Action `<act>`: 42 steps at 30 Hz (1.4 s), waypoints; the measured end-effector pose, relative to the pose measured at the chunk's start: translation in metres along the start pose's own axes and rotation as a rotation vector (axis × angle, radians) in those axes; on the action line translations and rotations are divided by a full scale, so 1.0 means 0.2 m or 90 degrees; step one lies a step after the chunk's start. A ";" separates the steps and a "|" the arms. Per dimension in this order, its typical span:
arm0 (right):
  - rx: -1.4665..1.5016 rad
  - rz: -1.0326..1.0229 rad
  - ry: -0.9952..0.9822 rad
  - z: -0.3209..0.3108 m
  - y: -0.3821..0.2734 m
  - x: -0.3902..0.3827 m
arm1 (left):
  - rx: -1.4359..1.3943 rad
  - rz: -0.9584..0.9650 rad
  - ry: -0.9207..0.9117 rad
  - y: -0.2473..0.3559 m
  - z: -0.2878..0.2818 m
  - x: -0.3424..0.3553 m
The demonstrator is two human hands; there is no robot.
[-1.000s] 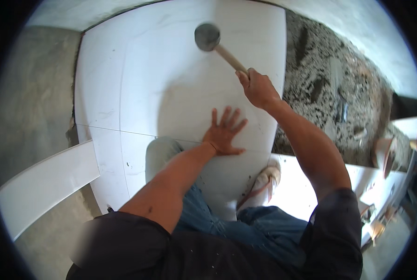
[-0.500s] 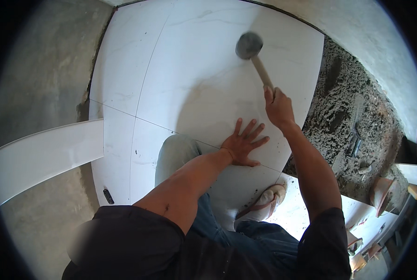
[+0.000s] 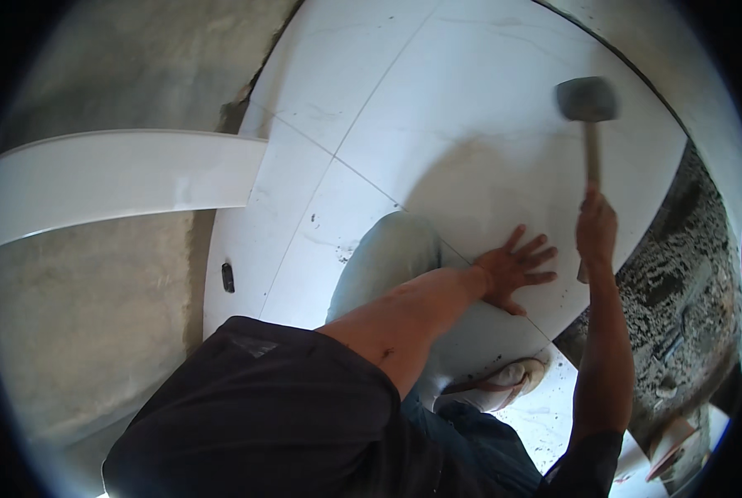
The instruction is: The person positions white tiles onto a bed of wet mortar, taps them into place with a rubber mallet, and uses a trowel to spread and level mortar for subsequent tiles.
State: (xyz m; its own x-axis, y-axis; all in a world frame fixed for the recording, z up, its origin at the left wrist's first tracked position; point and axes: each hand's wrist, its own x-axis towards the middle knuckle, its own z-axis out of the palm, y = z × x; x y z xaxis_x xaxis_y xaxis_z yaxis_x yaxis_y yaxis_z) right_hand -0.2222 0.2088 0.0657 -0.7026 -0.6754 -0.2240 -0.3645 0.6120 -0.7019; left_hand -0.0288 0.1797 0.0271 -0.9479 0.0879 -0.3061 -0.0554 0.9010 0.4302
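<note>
Right now the left hand (image 3: 516, 267) lies flat w/ fingers spread on the big white tile (image 3: 479, 141), centre-right of frame; nothing held, just pressing down. Right hand (image 3: 597, 231) at right of frame; grip closed around the wooden handle of the rubber mallet (image 3: 587, 101), head raised above the tile toward upper right, slightly blurred.

To do it well, imo: keep the flat palm steady so the tile can't creep; let the mallet face land square, not on its edge, & well apart from the spread fingers; work light taps rather than hard blows, as a glazed tile likely cracks. Watch the joint lines (image 3: 362, 178) w/ neighbouring tiles at centre; they should stay even. Rough mortar bed (image 3: 678, 282) shows at right edge; long white strip (image 3: 122, 178) lies at left.
</note>
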 end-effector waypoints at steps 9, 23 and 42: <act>0.226 0.167 0.050 0.03 -0.02 0.01 | 0.008 0.015 0.012 0.01 0.02 -0.05; 0.109 0.035 0.057 0.02 -0.01 0.00 | 0.001 0.366 0.108 0.00 0.17 0.15; -0.196 -0.081 -0.090 -0.11 -0.16 0.15 | -0.081 -0.511 0.231 -0.61 -0.50 0.17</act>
State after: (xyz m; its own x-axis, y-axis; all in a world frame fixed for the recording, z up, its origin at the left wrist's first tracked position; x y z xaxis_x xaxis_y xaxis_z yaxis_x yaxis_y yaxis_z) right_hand -0.2440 0.1778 0.0968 -0.5558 -0.7913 -0.2546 -0.6256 0.5999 -0.4987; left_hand -0.0863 0.0298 0.0496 -0.6479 -0.7096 -0.2770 -0.7599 0.5773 0.2987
